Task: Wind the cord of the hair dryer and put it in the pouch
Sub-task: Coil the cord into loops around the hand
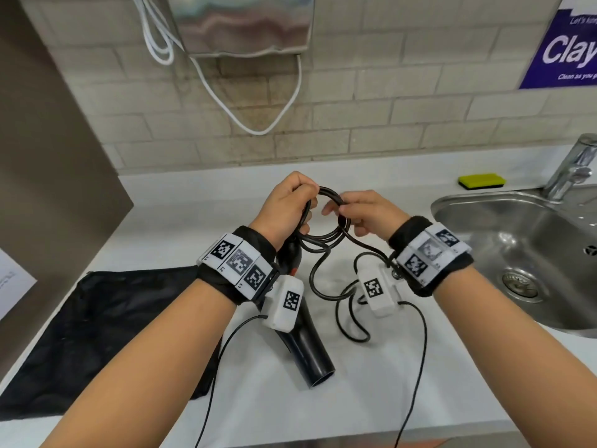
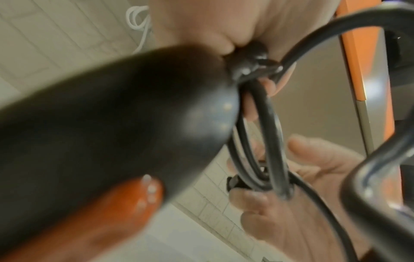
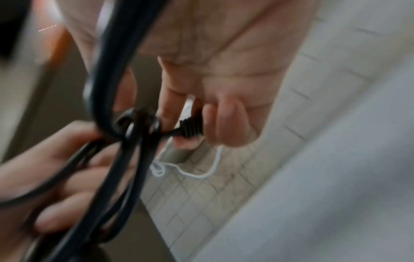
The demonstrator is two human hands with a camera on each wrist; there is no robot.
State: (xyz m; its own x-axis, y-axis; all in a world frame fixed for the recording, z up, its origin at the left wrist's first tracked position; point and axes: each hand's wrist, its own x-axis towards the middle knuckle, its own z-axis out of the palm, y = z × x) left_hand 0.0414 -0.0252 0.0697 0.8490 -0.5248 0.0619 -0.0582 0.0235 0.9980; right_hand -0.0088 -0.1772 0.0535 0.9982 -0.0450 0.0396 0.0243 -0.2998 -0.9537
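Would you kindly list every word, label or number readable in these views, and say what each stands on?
"Clay": large white letters, cut off at the frame edge, on the purple poster on the wall.
Smaller lines on the poster above and below it: too blurred to read.
Wrist bands: square black-and-white code markers with tiny characters beside them, too small to read.
White paper at the left edge: faint print, unreadable.
Wrist views: no text.

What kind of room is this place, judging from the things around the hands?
Probably a shared washroom or a studio clean-up area. A steel sink with a tap is set into a white counter, a metal wall dispenser hangs on a tiled wall, and a purple notice seems to mention cleaning.
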